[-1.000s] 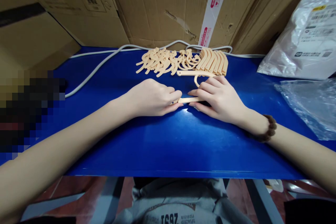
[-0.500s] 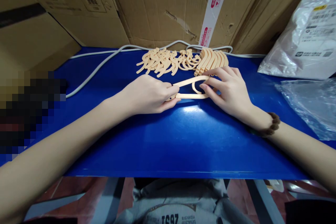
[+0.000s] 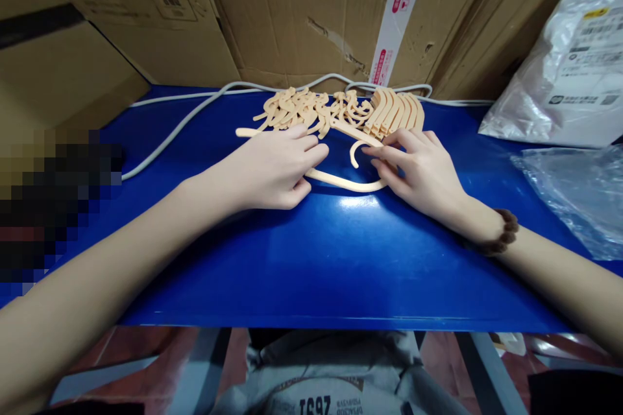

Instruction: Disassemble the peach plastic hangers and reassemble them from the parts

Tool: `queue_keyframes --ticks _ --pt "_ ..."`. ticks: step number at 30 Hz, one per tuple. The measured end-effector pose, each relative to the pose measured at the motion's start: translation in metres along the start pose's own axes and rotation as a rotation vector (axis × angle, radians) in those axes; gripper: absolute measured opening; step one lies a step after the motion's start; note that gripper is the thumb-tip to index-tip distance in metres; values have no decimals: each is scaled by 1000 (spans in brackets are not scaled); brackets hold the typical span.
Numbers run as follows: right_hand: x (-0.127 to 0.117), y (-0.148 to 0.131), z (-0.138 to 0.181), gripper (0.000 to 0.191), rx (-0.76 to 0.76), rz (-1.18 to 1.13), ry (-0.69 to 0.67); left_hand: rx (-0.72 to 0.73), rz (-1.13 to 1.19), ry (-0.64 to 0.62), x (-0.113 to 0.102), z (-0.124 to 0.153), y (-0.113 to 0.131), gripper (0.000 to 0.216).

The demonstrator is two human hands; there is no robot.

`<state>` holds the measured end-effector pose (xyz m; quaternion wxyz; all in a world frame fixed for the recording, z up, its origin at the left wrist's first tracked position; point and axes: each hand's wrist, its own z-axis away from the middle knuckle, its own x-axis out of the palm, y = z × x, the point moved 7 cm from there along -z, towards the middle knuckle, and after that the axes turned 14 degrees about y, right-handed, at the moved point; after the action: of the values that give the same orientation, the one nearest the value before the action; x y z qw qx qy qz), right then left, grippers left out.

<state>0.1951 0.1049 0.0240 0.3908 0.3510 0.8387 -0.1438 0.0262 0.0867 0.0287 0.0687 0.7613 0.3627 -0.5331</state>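
A beige plastic folding clothes hanger point(image 3: 344, 183) is between my two hands, its arms spread apart and its curved hook point(image 3: 354, 154) showing in the middle. My right hand point(image 3: 422, 168) pinches it at the hook end, with thumb and fingers closed. My left hand point(image 3: 270, 165) curls over its left part, where a rounded end point(image 3: 247, 133) sticks out beyond the knuckles; the grip under the palm is hidden. Just behind lie a heap of loose beige hanger pieces point(image 3: 294, 109), several small hooks point(image 3: 351, 110) and a row of stacked curved arms point(image 3: 400, 110).
Cardboard boxes point(image 3: 292, 19) stand along the back of the blue table point(image 3: 311, 259). A white cable point(image 3: 182, 120) runs in front of them. At the right are a white parcel bag point(image 3: 559, 78) and a clear plastic bag point(image 3: 579, 191). A blurred-out dark patch is at the left.
The hanger's arms, earlier drawn together at my left fingers, have swung apart. My left hand has shifted slightly left, while my right hand has stayed nearly in place.
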Motion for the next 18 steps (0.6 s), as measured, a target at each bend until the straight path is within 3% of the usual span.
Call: queue_keyframes --ticks 7,18 --pt "4 -1 0 34 -5 51 -56 56 23 19 7 -1 2 18" --pt "5 -2 0 35 -14 162 -83 -122 -7 175 2 2 -13 38"
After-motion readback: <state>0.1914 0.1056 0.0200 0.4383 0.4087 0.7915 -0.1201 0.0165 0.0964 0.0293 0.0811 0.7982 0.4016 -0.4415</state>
